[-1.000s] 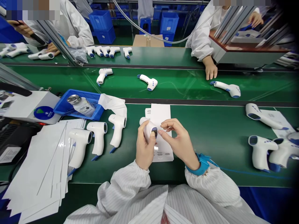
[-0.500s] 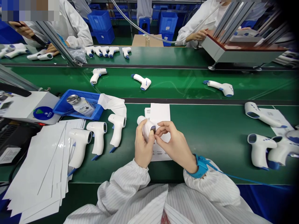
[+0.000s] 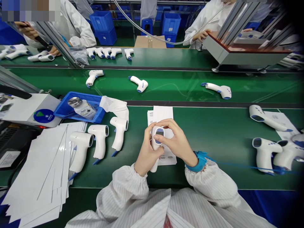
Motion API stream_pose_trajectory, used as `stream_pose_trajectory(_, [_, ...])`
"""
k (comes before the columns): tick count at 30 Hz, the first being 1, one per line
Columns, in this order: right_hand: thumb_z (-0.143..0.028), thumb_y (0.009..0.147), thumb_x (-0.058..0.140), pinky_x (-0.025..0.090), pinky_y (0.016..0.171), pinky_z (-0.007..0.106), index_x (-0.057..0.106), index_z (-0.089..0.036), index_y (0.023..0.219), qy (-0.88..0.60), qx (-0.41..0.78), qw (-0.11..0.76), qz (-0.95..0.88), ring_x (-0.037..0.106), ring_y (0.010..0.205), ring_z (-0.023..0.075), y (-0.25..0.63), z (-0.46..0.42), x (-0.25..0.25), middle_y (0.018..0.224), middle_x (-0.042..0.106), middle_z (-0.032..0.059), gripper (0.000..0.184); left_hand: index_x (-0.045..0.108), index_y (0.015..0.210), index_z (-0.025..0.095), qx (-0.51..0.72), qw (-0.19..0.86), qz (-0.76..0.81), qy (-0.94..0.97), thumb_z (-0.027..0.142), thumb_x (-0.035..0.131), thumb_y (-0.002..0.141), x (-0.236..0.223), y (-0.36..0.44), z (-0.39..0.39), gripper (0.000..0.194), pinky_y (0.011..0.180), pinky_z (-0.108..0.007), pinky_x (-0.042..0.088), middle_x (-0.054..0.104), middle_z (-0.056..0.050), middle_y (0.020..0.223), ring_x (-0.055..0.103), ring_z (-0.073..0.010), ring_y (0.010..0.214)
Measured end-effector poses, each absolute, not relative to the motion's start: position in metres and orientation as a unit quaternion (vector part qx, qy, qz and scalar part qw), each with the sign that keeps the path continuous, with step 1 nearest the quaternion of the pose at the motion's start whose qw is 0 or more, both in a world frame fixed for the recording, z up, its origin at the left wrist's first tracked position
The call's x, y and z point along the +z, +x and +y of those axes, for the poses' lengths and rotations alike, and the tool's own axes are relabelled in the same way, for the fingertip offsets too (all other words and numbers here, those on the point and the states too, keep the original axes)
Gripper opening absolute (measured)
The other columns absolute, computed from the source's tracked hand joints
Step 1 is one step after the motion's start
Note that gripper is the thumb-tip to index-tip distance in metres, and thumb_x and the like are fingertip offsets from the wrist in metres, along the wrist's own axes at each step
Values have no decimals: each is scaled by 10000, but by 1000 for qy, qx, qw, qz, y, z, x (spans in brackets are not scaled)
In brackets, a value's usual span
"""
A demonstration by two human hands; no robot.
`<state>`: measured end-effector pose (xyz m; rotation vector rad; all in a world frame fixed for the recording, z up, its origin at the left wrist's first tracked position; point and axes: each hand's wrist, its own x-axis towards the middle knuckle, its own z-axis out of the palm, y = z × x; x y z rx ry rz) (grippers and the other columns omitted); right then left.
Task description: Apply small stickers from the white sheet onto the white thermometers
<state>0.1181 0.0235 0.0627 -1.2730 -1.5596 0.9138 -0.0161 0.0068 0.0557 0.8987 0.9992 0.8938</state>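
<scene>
A white infrared thermometer (image 3: 160,130) is between my hands, its blue-framed display end facing me and its handle pointing down. My left hand (image 3: 147,151) wraps round the body and handle from the left. From the right, my right hand (image 3: 178,140) grips the head, with the thumb against the display and the fingers over the top. Beneath the hands lie white printed sheets (image 3: 163,113) on the green bench. To the left stand several more thermometers, the nearest one (image 3: 119,133) beside a white cloth (image 3: 115,106).
A blue tray (image 3: 98,117) holds a metal-capped bottle (image 3: 83,107). Paper sheets (image 3: 35,180) are piled at left. Several thermometers (image 3: 266,153) rest at right. Beyond runs a green conveyor (image 3: 171,84) carrying thermometers; co-workers in white sit across. A blue cord trails from my right wristband (image 3: 200,161).
The thermometer has turned so its display end faces me and its handle shows below. My right hand has gone from pinching beside its end to gripping the head. Conveyor thermometers have shifted left.
</scene>
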Motion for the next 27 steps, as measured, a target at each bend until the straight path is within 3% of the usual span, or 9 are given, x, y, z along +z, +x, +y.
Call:
stream_pose_trajectory(2, [-269,860,654,495,862,366,671,-262,909,-512,341,482,-624,632,960,205,116,24,66,968,669,32,53,356,1358,341,410,673,450,420,61,580,703,57,-15,4,747,460,-233,478,545,-35,1052,490,-67,523])
stream_pose_trajectory(4, [-264,889,619,504,839,363,680,-261,865,-514,323,504,-614,646,910,202,114,24,69,910,686,27,65,349,1372,338,417,656,460,429,60,562,700,56,-13,2,758,485,-254,506,560,-47,1072,544,-106,582])
stream_pose_trajectory(7, [-249,888,603,492,882,366,661,-260,874,-518,344,503,-600,637,946,202,111,24,70,943,685,24,60,349,1384,322,434,622,478,443,57,564,695,55,-11,2,769,683,-321,582,545,-74,1218,641,-213,899])
stream_pose_trajectory(10, [-238,861,590,478,933,370,599,-252,913,-497,435,491,-568,607,1017,202,107,24,71,1012,644,29,55,362,1373,317,451,599,477,458,37,546,702,53,-10,2,750,923,-389,542,453,-69,1398,534,-271,1226])
stream_pose_trajectory(14, [-231,807,617,486,944,356,538,-264,968,-469,534,469,-524,571,1086,195,105,22,74,1118,579,27,183,363,1362,331,480,576,451,485,61,556,787,51,-9,3,664,1077,-380,427,336,-36,1516,388,-241,1379])
stream_pose_trajectory(18, [-239,787,660,493,969,377,530,-289,1044,-439,583,447,-517,567,1118,198,111,21,73,1244,530,29,293,365,1334,315,479,592,452,464,138,658,771,54,-11,6,659,987,-357,485,393,-67,1466,497,-246,1269])
stream_pose_trajectory(23, [-304,848,641,432,1068,402,473,-327,1285,-413,608,420,-532,442,1328,220,117,19,66,1438,441,44,468,271,1409,352,452,701,425,352,86,600,685,66,-19,13,838,697,-300,550,603,-26,1033,641,-178,824])
stream_pose_trajectory(25, [-353,878,602,486,1003,390,415,-321,1364,-419,614,402,-535,502,1276,225,117,25,60,1414,480,67,522,164,1478,364,444,695,413,387,90,514,698,72,-22,22,898,679,-307,552,617,-36,1043,647,-178,811])
stream_pose_trajectory(27, [-362,896,562,553,863,377,447,-275,1343,-433,596,385,-556,641,1036,219,121,42,50,1241,606,88,470,140,1516,349,391,638,426,508,112,491,725,76,-27,45,897,658,-317,559,643,-54,1105,664,-191,824])
